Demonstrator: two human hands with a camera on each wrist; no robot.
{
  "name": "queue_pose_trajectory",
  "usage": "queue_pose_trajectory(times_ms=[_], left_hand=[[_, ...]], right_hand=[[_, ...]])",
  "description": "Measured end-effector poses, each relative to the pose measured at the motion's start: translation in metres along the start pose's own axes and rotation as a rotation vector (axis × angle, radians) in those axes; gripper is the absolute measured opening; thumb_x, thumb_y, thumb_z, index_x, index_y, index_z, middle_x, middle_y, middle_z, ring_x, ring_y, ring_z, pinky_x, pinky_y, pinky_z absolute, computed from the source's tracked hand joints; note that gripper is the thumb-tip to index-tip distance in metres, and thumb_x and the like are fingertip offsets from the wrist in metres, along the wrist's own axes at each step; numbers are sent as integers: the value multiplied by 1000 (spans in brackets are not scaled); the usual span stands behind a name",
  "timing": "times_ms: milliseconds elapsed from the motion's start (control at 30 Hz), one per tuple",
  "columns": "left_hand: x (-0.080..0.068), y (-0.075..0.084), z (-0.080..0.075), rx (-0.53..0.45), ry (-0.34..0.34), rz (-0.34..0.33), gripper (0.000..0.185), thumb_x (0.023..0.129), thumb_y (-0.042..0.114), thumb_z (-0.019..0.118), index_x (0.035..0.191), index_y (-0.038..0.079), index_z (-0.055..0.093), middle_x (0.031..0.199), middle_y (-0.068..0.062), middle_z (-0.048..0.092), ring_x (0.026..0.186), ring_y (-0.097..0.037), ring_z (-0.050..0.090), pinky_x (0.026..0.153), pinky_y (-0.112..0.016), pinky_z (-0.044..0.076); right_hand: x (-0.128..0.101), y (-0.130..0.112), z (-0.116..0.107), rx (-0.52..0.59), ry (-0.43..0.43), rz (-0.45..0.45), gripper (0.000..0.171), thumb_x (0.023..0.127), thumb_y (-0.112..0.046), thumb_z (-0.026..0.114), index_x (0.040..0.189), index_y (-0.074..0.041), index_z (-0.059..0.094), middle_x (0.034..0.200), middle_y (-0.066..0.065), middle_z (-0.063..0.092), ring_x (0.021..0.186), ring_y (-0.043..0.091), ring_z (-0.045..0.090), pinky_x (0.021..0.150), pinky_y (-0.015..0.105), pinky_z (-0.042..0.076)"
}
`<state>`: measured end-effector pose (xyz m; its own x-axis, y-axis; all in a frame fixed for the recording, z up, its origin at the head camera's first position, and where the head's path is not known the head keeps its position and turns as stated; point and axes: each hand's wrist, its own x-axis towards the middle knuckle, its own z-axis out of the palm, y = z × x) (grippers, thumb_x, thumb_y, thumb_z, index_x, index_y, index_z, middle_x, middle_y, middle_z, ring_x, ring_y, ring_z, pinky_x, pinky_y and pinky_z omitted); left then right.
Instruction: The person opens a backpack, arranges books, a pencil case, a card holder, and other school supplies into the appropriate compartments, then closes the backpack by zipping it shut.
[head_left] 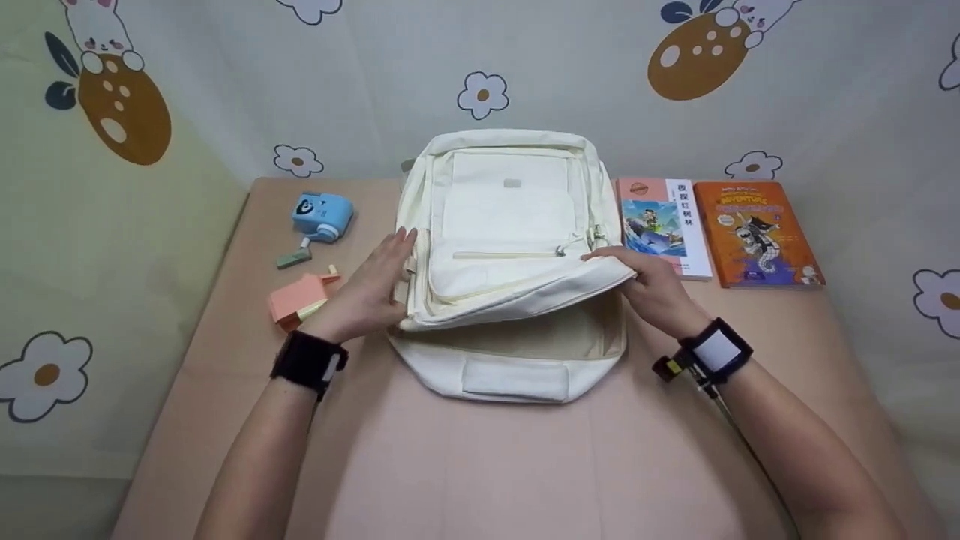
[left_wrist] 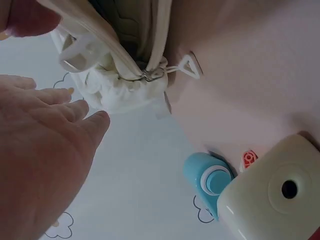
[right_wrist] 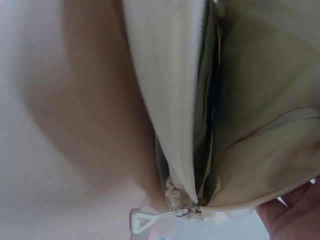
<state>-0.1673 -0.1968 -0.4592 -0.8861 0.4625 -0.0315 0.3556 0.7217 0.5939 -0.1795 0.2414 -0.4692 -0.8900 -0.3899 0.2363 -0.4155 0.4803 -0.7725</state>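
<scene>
A cream backpack lies flat on the pink table, its main compartment unzipped and the front flap lifted a little. My left hand lies with straight fingers against the bag's left side. My right hand pinches the flap's right edge and holds it up. In the left wrist view my left hand is spread beside the bag's gathered corner and a zipper pull. The right wrist view shows the flap, the beige lining, a zipper pull and my fingertips under the edge.
Two books lie right of the bag, one white and pink, one orange. On the left are a blue device, a small green piece and a pink house-shaped object. A patterned cloth hangs behind.
</scene>
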Motion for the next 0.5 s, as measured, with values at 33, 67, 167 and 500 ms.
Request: queue_pose_trajectory(times_ms=[33, 67, 167, 500], left_hand=[[0, -2, -2, 3, -15, -15, 110, 79, 3, 71, 165, 14, 3, 170, -15, 4, 156, -31, -2, 124, -49, 3], [0, -3, -3, 2, -30, -28, 110, 79, 3, 70, 165, 15, 3, 171, -14, 4, 156, -30, -3, 124, -49, 2], [-1, -5, -9, 0, -58, -63, 105, 84, 7, 72, 165, 17, 6, 171, -11, 7, 156, -29, -4, 124, -49, 0], [28, -6, -7, 128, 43, -14, 103, 91, 54, 71, 165, 15, 11, 170, -12, 12, 156, -33, 5, 124, -47, 5]], right_hand=[[1, -1, -1, 2, 3, 9, 28, 106, -20, 57, 129, -22, 72, 133, -3, 67, 131, 18, 56, 108, 49, 43], [2, -1, -2, 11, 2, 19, 28, 106, -22, 57, 130, -21, 71, 133, -2, 67, 132, 18, 55, 109, 50, 43], [6, -3, -6, 52, 6, 37, 31, 107, -26, 55, 133, -15, 69, 137, 4, 65, 136, 22, 52, 111, 52, 40], [15, -1, -22, 136, 65, 128, 44, 109, -35, 48, 145, -11, 58, 148, 9, 55, 140, 24, 47, 114, 54, 36]])
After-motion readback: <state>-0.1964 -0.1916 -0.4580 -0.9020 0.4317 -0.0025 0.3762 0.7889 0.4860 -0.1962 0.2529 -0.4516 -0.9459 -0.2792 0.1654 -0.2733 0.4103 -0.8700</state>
